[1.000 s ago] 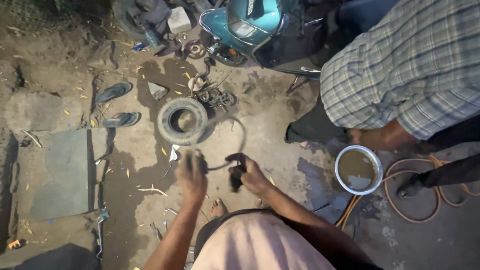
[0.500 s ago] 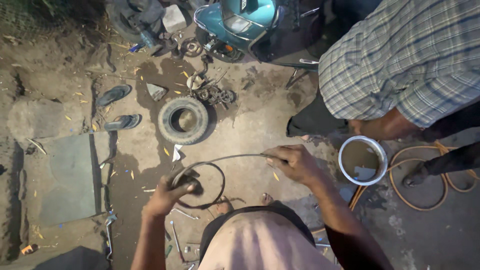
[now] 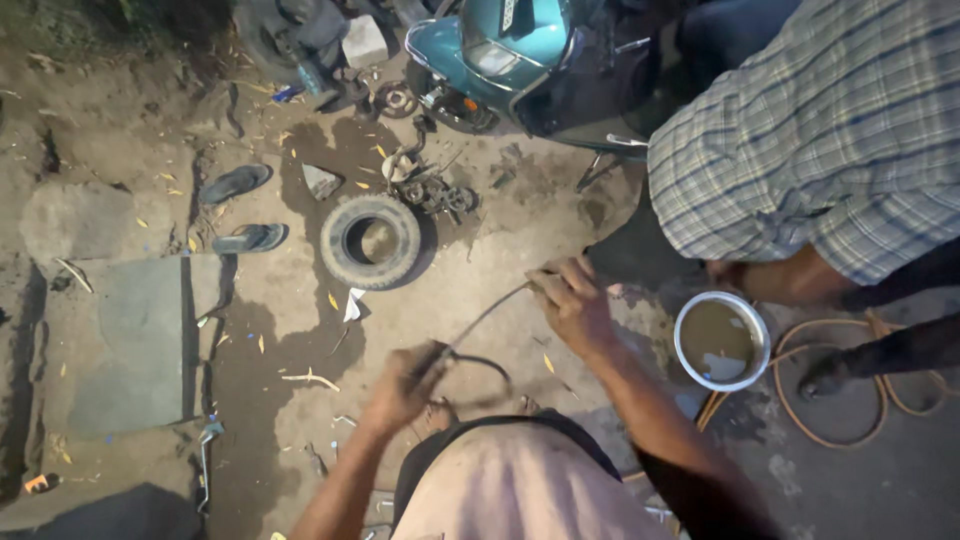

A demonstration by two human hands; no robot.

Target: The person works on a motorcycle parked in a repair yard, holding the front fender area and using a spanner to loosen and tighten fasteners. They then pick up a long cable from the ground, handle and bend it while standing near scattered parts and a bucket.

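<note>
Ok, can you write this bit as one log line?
left hand: grips black rubber tube | right hand: holds tube's other end | small tyre: lies on ground | bowl: near right

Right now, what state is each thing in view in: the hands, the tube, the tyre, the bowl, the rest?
Left hand: closed on the inner tube.
Right hand: gripping the tube's other end.
Black inner tube: limp, stretched between both hands.
Small tyre: flat on the ground, off its wheel.
White bowl: upright, holding murky water.
Orange hose: coiled on the ground.
Sandals: lying apart, unworn.
</note>
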